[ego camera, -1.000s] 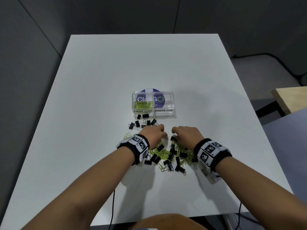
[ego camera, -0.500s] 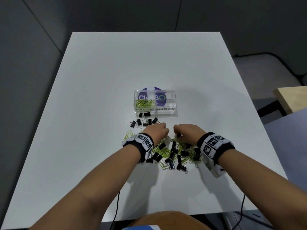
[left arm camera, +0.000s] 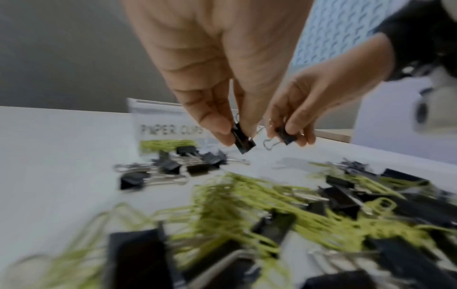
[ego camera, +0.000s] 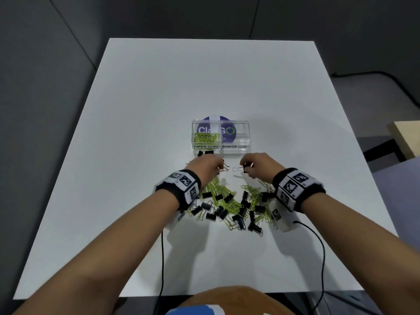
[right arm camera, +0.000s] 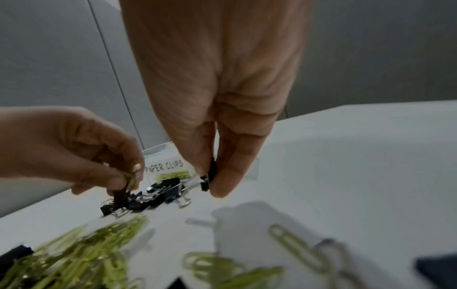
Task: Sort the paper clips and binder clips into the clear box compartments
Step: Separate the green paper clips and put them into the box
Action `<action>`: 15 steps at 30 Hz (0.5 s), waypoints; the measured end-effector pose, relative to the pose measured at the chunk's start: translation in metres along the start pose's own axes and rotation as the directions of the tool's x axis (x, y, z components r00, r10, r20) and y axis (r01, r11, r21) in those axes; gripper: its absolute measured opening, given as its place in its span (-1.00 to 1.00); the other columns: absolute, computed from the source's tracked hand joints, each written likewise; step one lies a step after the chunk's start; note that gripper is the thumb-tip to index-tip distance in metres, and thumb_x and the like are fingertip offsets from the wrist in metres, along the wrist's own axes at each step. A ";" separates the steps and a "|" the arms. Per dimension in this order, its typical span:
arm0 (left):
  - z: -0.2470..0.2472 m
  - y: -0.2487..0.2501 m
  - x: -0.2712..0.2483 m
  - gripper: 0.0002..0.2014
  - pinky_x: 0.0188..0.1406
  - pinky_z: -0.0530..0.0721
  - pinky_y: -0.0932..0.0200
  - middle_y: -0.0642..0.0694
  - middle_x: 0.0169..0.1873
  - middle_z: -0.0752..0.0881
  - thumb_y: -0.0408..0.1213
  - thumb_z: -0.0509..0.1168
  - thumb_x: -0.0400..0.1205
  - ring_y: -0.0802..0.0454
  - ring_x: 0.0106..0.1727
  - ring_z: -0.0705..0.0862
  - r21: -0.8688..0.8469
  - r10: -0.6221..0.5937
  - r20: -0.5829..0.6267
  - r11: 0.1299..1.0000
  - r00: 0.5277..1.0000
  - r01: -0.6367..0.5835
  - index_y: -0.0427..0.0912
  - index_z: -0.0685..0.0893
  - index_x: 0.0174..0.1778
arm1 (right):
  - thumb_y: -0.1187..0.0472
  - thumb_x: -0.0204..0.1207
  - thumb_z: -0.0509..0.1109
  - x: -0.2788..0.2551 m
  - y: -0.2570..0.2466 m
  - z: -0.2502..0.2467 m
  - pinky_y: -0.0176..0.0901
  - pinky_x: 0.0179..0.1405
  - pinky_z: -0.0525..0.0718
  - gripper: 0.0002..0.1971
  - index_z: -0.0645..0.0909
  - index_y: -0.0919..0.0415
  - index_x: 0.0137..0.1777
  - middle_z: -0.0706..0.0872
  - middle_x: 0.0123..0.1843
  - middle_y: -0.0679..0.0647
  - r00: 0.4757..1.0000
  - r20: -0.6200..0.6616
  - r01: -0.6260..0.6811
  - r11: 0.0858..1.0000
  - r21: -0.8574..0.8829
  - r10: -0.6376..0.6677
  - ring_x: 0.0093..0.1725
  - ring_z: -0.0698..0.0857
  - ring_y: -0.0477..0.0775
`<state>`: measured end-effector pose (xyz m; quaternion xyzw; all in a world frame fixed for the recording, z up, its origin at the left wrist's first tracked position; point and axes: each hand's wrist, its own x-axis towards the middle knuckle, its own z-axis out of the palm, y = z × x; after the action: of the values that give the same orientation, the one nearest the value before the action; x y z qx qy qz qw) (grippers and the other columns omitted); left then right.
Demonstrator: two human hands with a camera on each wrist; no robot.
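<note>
Item: clear plastic two-compartment box (ego camera: 236,153), centre of the head view, on the white rectangular surface (ego camera: 159,98). Hand-lettered labels read PAPER CLIPS on the frame-left cell and BINDER CLIPS on the frame-right cell.

Progress, judged: early. The frame-left cell holds a small heap of yellow-green wire paper clips (ego camera: 205,138). The frame-right cell appears to hold nothing yet, though its clear walls and the purple round sticker (ego camera: 228,132) behind them make that hard to confirm.

Remaining stock:
- mixed pile of yellow-green paper clips and small black binder clips with silver wire handles (ego camera: 229,205), lower centre of the head view, between the two wrists; the two kinds lie tangled together.
- loose cluster of black binder clips (left arm camera: 188,166) just in front of the box's frame-left cell, apart from the main pile.

Grips: left hand (ego camera: 205,165) pinches one black binder clip (left arm camera: 243,141) between thumb and fingertips, raised off the surface. Right hand (ego camera: 259,164) likewise pinches a second black binder clip (right arm camera: 209,178). Both sit just short of the box front.

Surroundings: black-and-white patterned wristbands (ego camera: 295,187) on both wrists; thin black cables (ego camera: 318,244) trailing toward the frame bottom; grey partition walls (ego camera: 45,87); a pale wooden edge (ego camera: 406,137) at frame right.

Obstruction: the cluster before the box lies under the left hand's route.
</note>
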<state>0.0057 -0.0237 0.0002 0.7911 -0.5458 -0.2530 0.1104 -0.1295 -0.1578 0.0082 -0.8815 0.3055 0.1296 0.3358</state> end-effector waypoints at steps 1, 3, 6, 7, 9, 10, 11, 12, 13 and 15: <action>-0.005 -0.007 -0.002 -0.78 0.22 0.66 0.06 -0.13 0.15 0.69 -0.32 0.20 0.68 -0.05 0.12 0.67 -0.051 -0.053 -0.022 0.997 0.998 0.052 -0.17 0.61 0.22 | 0.37 0.58 0.23 0.005 -0.004 0.005 0.00 0.01 0.69 -0.77 0.57 0.30 0.21 0.72 0.11 0.24 1.000 -0.011 -0.017 0.999 0.048 0.017 -0.20 0.66 0.11; -0.011 -0.020 -0.005 -0.78 0.20 0.67 0.02 -0.14 0.15 0.71 -0.34 0.21 0.67 -0.08 0.09 0.69 -0.098 -0.134 -0.042 0.987 0.990 0.130 -0.16 0.59 0.22 | 0.36 0.57 0.26 0.015 -0.013 0.015 0.03 0.05 0.69 -0.79 0.55 0.30 0.18 0.71 0.11 0.24 0.998 -0.045 -0.028 0.994 0.106 0.033 -0.15 0.65 0.11; -0.013 -0.029 -0.007 -0.81 0.19 0.67 0.03 -0.17 0.11 0.74 -0.33 0.19 0.68 -0.10 0.06 0.70 -0.060 -0.170 -0.022 0.984 0.985 0.169 -0.20 0.64 0.15 | 0.39 0.55 0.27 0.027 -0.023 0.025 -0.01 0.10 0.66 -0.83 0.56 0.33 0.11 0.70 0.10 0.27 0.992 -0.116 -0.020 0.985 0.169 0.040 -0.08 0.63 0.11; -0.013 -0.030 -0.008 -0.80 0.17 0.67 0.05 -0.18 0.10 0.74 -0.33 0.18 0.69 -0.10 0.05 0.70 -0.059 -0.179 -0.026 0.982 0.984 0.177 -0.21 0.66 0.14 | 0.40 0.54 0.27 0.030 -0.025 0.027 -0.04 0.09 0.64 -0.83 0.57 0.34 0.10 0.70 0.10 0.28 0.990 -0.135 -0.023 0.981 0.192 0.049 -0.06 0.63 0.13; -0.013 -0.034 -0.008 -0.79 0.09 0.65 0.12 -0.19 0.08 0.75 -0.32 0.16 0.70 -0.11 0.02 0.71 -0.067 -0.213 -0.048 0.976 0.976 0.210 -0.22 0.66 0.15 | 0.40 0.54 0.27 0.033 -0.027 0.029 -0.07 0.11 0.61 -0.80 0.57 0.35 0.14 0.70 0.14 0.28 0.985 -0.161 -0.033 0.975 0.218 0.070 0.03 0.66 0.19; -0.014 -0.036 -0.007 -0.78 0.07 0.64 0.13 -0.20 0.08 0.75 -0.32 0.15 0.70 -0.12 0.02 0.71 -0.074 -0.237 -0.065 0.970 0.969 0.232 -0.23 0.66 0.16 | 0.39 0.55 0.27 0.034 -0.026 0.030 -0.06 0.15 0.61 -0.77 0.56 0.34 0.19 0.69 0.18 0.28 0.984 -0.165 -0.036 0.974 0.224 0.074 0.10 0.66 0.21; -0.015 -0.039 -0.007 -0.77 0.08 0.64 0.11 -0.21 0.10 0.74 -0.32 0.14 0.71 -0.13 0.03 0.70 -0.086 -0.261 -0.082 0.963 0.962 0.254 -0.23 0.66 0.17 | 0.37 0.56 0.28 0.034 -0.026 0.030 -0.05 0.19 0.60 -0.74 0.55 0.33 0.24 0.68 0.22 0.27 0.984 -0.166 -0.035 0.975 0.219 0.072 0.15 0.66 0.21; -0.016 -0.041 -0.006 -0.76 0.10 0.64 0.09 -0.22 0.11 0.74 -0.32 0.14 0.71 -0.14 0.05 0.70 -0.100 -0.279 -0.099 0.958 0.955 0.269 -0.23 0.66 0.19 | 0.35 0.57 0.27 0.034 -0.025 0.031 -0.03 0.24 0.60 -0.71 0.53 0.32 0.29 0.66 0.27 0.26 0.984 -0.169 -0.027 0.980 0.195 0.061 0.19 0.65 0.21; -0.018 -0.043 -0.006 -0.75 0.12 0.64 0.08 -0.22 0.12 0.74 -0.32 0.13 0.71 -0.14 0.06 0.70 -0.110 -0.284 -0.110 0.956 0.952 0.273 -0.23 0.65 0.20 | 0.33 0.58 0.27 0.032 -0.024 0.030 -0.01 0.26 0.60 -0.69 0.52 0.30 0.32 0.64 0.30 0.24 0.984 -0.174 -0.014 0.989 0.149 0.040 0.22 0.65 0.20; -0.020 -0.044 -0.004 -0.75 0.10 0.63 0.09 -0.18 0.13 0.74 -0.29 0.12 0.72 -0.12 0.08 0.69 -0.088 -0.261 -0.130 0.964 0.957 0.251 -0.21 0.66 0.20 | 0.27 0.59 0.27 0.027 -0.019 0.029 0.00 0.20 0.63 -0.71 0.53 0.24 0.30 0.63 0.30 0.18 0.984 -0.179 0.025 1.000 0.006 -0.024 0.18 0.65 0.16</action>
<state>0.0505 -0.0052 -0.0017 0.8666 -0.4204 -0.2278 0.1427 -0.0973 -0.1392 -0.0148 -0.8918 0.3242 0.0445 0.3123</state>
